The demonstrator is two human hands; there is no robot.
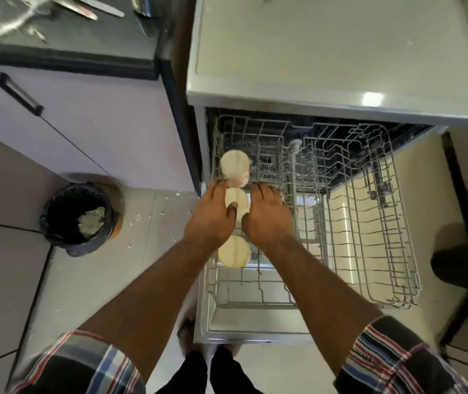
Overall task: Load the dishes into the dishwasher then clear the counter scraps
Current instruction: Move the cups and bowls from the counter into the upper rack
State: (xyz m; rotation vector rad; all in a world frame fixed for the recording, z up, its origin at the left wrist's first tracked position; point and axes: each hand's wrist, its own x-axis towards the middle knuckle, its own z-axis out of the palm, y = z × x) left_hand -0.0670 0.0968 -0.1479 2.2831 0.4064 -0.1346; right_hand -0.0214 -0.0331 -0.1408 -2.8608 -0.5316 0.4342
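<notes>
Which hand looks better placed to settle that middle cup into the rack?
The left hand, probably: its fingers already wrap the middle cup, while the right hand rests beside it on the rack.

The round upturned ceramic cups (234,165) in the silvery-white wire dishwasher rack (369,223) are cream, the farthest one carrying a faint pinkish print on its side. The rolled shirt sleeves (392,356) are plaid in navy, white and red stripes. The round waste bin (77,217) wears a black liner. The cabinet front (85,129) is pale lilac, its handle black; the counter top (85,32) is dark grey.
</notes>
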